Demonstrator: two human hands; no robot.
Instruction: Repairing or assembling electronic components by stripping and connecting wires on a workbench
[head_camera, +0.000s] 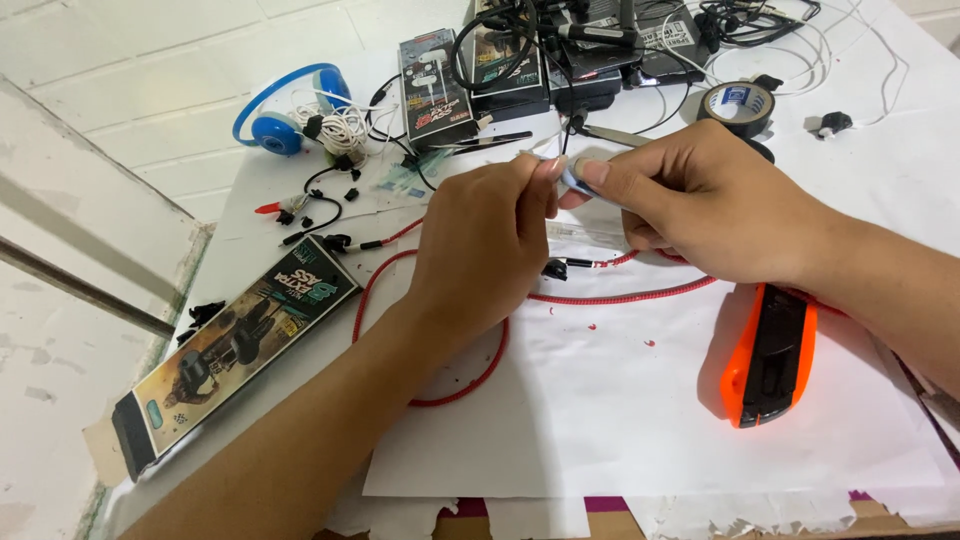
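My left hand (487, 245) and my right hand (700, 195) meet above a white sheet of paper (640, 410). Between their fingertips both pinch a small blue-grey piece (572, 176); what it is I cannot tell. A red braided cable (610, 297) loops on the paper under my hands, ending in a small black plug (556, 268). An orange and black tool (768, 352) lies on the paper by my right forearm.
A long printed earphone box (235, 350) lies at the left. Blue headphones (285, 108), a white coiled cable (345, 128), a black tape roll (738, 105), black boxes (434, 88) and tangled wires sit at the back. Tweezers (610, 133) lie behind my hands.
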